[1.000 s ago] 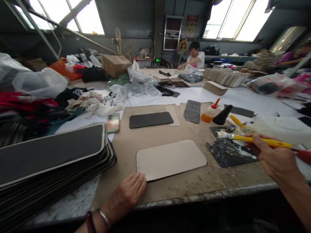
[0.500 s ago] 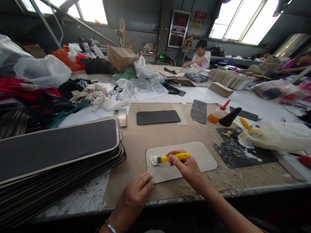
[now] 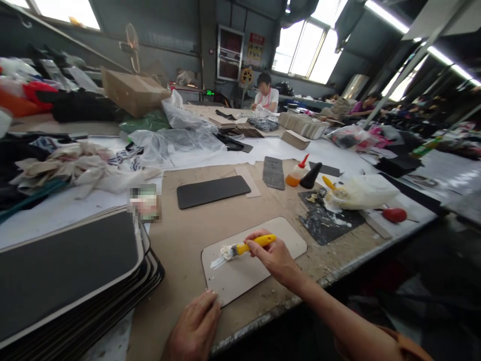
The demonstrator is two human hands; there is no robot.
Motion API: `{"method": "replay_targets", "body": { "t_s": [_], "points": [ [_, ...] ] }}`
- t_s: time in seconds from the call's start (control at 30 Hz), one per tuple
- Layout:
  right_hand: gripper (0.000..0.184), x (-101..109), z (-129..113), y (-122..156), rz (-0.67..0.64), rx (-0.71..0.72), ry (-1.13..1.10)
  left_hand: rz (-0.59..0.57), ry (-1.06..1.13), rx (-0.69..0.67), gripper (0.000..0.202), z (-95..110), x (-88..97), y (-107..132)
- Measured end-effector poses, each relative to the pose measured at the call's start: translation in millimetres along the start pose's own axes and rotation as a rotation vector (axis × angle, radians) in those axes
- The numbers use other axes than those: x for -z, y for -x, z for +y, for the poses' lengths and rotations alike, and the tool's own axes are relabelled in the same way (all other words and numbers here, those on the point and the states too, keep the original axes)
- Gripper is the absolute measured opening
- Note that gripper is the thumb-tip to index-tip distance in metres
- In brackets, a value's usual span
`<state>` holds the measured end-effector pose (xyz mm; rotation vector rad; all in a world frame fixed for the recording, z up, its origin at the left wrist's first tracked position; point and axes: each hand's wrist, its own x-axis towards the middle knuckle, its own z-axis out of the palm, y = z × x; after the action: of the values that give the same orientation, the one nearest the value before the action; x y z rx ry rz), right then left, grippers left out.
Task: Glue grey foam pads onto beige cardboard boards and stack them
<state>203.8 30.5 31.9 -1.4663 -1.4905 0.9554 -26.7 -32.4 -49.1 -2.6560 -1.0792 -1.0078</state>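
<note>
A pale rounded board (image 3: 263, 260) lies on the brown paper sheet (image 3: 188, 235) near the table's front edge. My right hand (image 3: 276, 258) is closed on a yellow-handled brush (image 3: 244, 247). Its glue-laden bristles touch the board's left part, where a white streak shows. My left hand (image 3: 195, 328) lies on the board's near left corner with fingers together, pressing it down and holding nothing.
A stack of dark rounded panels (image 3: 67, 276) sits at the left. A single dark panel (image 3: 213, 191), an orange glue bottle (image 3: 296, 174), a black cone (image 3: 311, 175), a glue-smeared mat (image 3: 328, 220) and a plastic bag (image 3: 363, 192) lie behind. A person (image 3: 264, 95) sits at the far end.
My right hand carried the brush from the glue mat to the board and now drags it along the left part, leaving glue. The view has swung to the right.
</note>
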Motion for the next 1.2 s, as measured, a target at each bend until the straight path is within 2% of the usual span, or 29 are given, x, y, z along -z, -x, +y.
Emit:
{"method": "replay_targets", "body": {
  "t_s": [0.07,0.17,0.23,0.3,0.37,0.43,0.5,0.6,0.67,0.77,0.87,0.93,1.0,1.1,1.2],
  "points": [
    [0.030,19,13,-7,0.108,0.009,0.111,-0.015,-0.024,-0.059,0.028,-5,-1.3,3],
    [0.032,64,32,-11,0.289,0.006,0.324,-0.001,-0.055,-0.109,0.028,-8,-5.2,7],
    [0.031,92,38,-9,0.365,0.008,0.472,0.009,-0.061,-0.103,0.028,-8,-7.9,9],
    [0.029,109,39,-3,0.404,0.029,0.599,0.012,-0.061,-0.085,0.028,-7,-9.3,9],
    [0.025,113,36,4,0.401,0.076,0.691,0.027,-0.060,-0.065,0.028,-5,-8.9,7],
    [0.020,103,31,12,0.352,0.157,0.752,0.064,-0.053,-0.056,0.028,-3,-7.0,3],
    [0.018,81,26,20,0.278,0.272,0.807,0.098,-0.041,-0.058,0.028,0,-4.7,-1],
    [0.018,33,13,34,0.149,0.437,0.856,0.127,-0.029,-0.048,0.027,4,-2.5,-5],
    [0.019,-3,0,45,0.081,0.513,0.809,0.134,-0.029,-0.013,0.026,7,-2.6,-5],
    [0.018,-46,-23,64,0.002,0.548,0.647,0.142,-0.029,0.010,0.024,8,-3.9,-2],
    [0.017,-60,-36,77,0.002,0.476,0.412,0.163,-0.041,0.004,0.021,9,-3.6,3],
    [0.016,-49,-34,80,0.039,0.358,0.297,0.145,-0.052,0.009,0.021,11,-2.2,5],
    [0.017,-25,-22,78,0.101,0.235,0.289,0.117,-0.054,0.027,0.022,12,-0.7,6],
    [0.022,26,3,70,0.286,0.139,0.463,0.110,-0.038,0.064,0.023,14,0.4,7],
    [0.029,73,23,62,0.447,0.102,0.670,0.114,-0.032,0.073,0.023,13,-0.2,8]
  ]
}}
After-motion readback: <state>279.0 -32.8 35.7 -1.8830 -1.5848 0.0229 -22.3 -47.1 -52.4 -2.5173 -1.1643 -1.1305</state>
